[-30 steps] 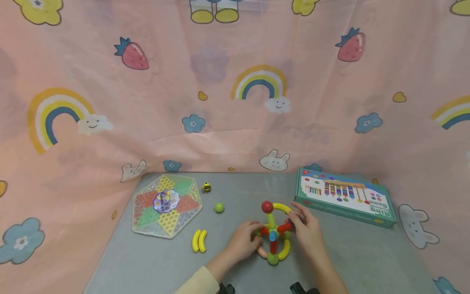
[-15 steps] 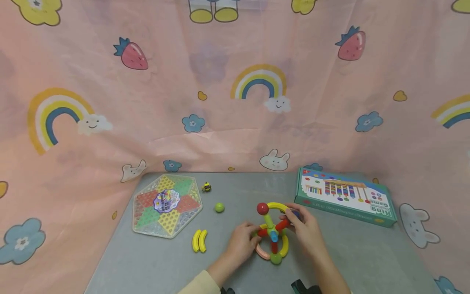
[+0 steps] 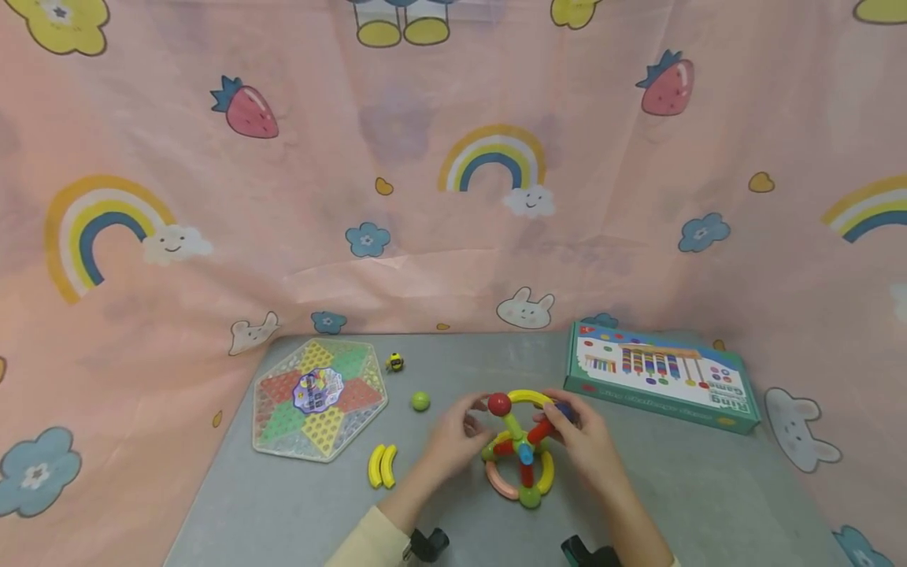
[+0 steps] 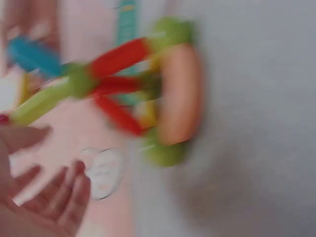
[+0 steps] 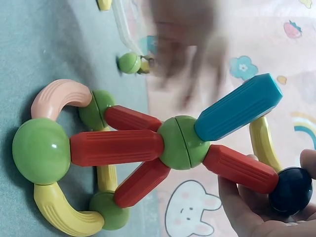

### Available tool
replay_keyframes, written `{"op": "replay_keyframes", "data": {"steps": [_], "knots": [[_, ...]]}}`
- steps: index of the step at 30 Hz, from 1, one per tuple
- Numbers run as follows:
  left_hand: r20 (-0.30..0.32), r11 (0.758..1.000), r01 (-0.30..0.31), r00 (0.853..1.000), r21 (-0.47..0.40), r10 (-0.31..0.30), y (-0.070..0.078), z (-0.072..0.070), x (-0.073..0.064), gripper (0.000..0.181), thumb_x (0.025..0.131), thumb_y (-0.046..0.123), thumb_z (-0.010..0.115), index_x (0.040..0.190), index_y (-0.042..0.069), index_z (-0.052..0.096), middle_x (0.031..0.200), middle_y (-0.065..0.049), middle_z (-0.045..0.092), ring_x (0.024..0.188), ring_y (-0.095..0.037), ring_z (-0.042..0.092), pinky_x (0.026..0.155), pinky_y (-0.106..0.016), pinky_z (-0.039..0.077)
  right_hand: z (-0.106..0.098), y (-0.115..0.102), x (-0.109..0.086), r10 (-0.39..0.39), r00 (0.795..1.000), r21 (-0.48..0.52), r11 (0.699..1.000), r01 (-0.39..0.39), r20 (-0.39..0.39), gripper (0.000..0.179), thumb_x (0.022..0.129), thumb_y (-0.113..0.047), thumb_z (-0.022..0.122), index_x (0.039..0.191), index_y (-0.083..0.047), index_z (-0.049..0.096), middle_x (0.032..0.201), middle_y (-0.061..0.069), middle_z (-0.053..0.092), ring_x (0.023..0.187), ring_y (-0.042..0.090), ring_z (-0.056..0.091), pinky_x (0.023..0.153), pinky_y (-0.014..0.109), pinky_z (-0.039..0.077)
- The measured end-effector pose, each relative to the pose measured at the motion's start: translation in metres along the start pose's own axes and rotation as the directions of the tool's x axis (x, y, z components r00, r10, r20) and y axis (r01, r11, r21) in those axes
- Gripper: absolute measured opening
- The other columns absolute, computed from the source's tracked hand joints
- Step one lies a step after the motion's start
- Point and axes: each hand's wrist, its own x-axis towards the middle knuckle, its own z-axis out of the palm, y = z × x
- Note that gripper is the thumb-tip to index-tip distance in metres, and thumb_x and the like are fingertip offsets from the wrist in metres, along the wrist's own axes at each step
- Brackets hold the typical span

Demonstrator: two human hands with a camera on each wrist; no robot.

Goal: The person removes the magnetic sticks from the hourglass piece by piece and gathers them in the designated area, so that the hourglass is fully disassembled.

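Note:
A toy of rods and balls (image 3: pixel 524 453) stands on the table, its base a ring of green balls (image 5: pixel 42 150) joined by yellow and pink curved rods. Red rods (image 5: pixel 116 148) rise to a green centre ball, which bears a blue rod (image 5: pixel 239 106). My right hand (image 3: pixel 584 441) holds the dark blue ball (image 5: pixel 291 190) at the end of an upper red rod. Beside the red ball (image 3: pixel 499 404) at the upper left is my left hand (image 3: pixel 453 441), fingers spread and blurred in both wrist views. Whether it touches that ball I cannot tell.
Two yellow curved rods (image 3: pixel 381 466) lie left of the hands. Behind them are a green ball (image 3: pixel 420 402) and a small bee figure (image 3: pixel 394 362). A hexagonal board game case (image 3: pixel 319 400) is at the left, a green game box (image 3: pixel 662 378) at the back right.
My left hand has left the lower left of the toy and risen towards the red ball. The toy's top has tilted leftward, with my right hand staying on the dark blue ball.

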Motion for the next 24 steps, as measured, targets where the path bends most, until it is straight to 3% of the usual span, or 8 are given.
{"op": "replay_keyframes", "data": {"steps": [2,4,6,8,11,16,24], "knots": [[-0.011,0.989,-0.133,0.991,-0.063,0.133,0.010,-0.013,0.007,0.060,0.087,0.013,0.077,0.142,0.019,0.053,0.132,-0.007,0.060,0.096,-0.015,0.065,0.082,-0.030,0.057,0.000,0.000,0.000,-0.003,1.000,0.003,1.000,0.003,0.001,0.045,0.105,-0.035,0.054,0.143,-0.009,0.052,0.129,0.016,0.062,0.116,0.026,0.066,0.101,0.042,0.053],[-0.002,0.961,-0.273,0.962,-0.046,0.273,0.017,-0.020,0.014,0.060,0.086,0.010,0.077,0.140,0.019,0.053,0.135,-0.007,0.056,0.099,-0.016,0.066,0.085,-0.032,0.058,0.000,0.001,0.001,-0.006,1.000,0.008,1.000,0.006,0.001,0.046,0.105,-0.037,0.054,0.142,-0.010,0.052,0.132,0.017,0.061,0.116,0.026,0.066,0.100,0.042,0.053],[0.025,0.929,-0.369,0.929,0.030,0.368,0.022,-0.022,0.018,0.054,0.085,0.008,0.077,0.135,0.017,0.057,0.134,-0.006,0.055,0.100,-0.015,0.064,0.084,-0.030,0.058,0.000,0.001,0.001,-0.011,1.000,0.013,1.000,0.011,0.003,0.047,0.104,-0.037,0.054,0.142,-0.010,0.052,0.134,0.017,0.059,0.116,0.027,0.066,0.099,0.041,0.054],[0.055,0.900,-0.424,0.906,0.103,0.420,0.024,-0.021,0.021,0.048,0.085,0.005,0.077,0.129,0.014,0.061,0.130,-0.004,0.056,0.099,-0.012,0.064,0.084,-0.026,0.057,-0.001,0.002,0.001,-0.021,1.000,0.017,1.000,0.021,0.005,0.048,0.104,-0.038,0.054,0.142,-0.009,0.053,0.135,0.017,0.059,0.116,0.027,0.066,0.097,0.039,0.055],[0.066,0.873,-0.460,0.888,0.164,0.456,0.026,-0.017,0.022,0.039,0.085,0.003,0.077,0.121,0.010,0.065,0.122,-0.004,0.060,0.099,-0.013,0.063,0.086,-0.021,0.055,-0.001,0.003,0.002,-0.034,0.999,0.023,0.999,0.033,0.010,0.048,0.105,-0.038,0.053,0.142,-0.007,0.053,0.135,0.017,0.058,0.117,0.028,0.066,0.095,0.037,0.056],[0.031,0.887,-0.435,0.900,0.153,0.435,0.030,-0.013,0.023,0.031,0.084,0.003,0.077,0.113,0.010,0.070,0.114,-0.003,0.064,0.098,-0.014,0.064,0.086,-0.021,0.055,-0.002,0.002,0.002,-0.030,0.999,0.025,0.999,0.029,0.022,0.047,0.106,-0.036,0.051,0.143,-0.007,0.052,0.134,0.017,0.058,0.117,0.028,0.065,0.096,0.036,0.056],[0.039,0.945,-0.306,0.952,0.113,0.304,0.034,-0.012,0.024,0.028,0.086,0.006,0.076,0.114,0.012,0.071,0.115,-0.002,0.067,0.098,-0.009,0.065,0.085,-0.019,0.055,-0.002,0.004,0.002,0.000,1.000,-0.017,1.000,0.000,0.012,0.044,0.106,-0.036,0.050,0.142,-0.011,0.053,0.132,0.019,0.061,0.116,0.028,0.066,0.095,0.036,0.056]]}}
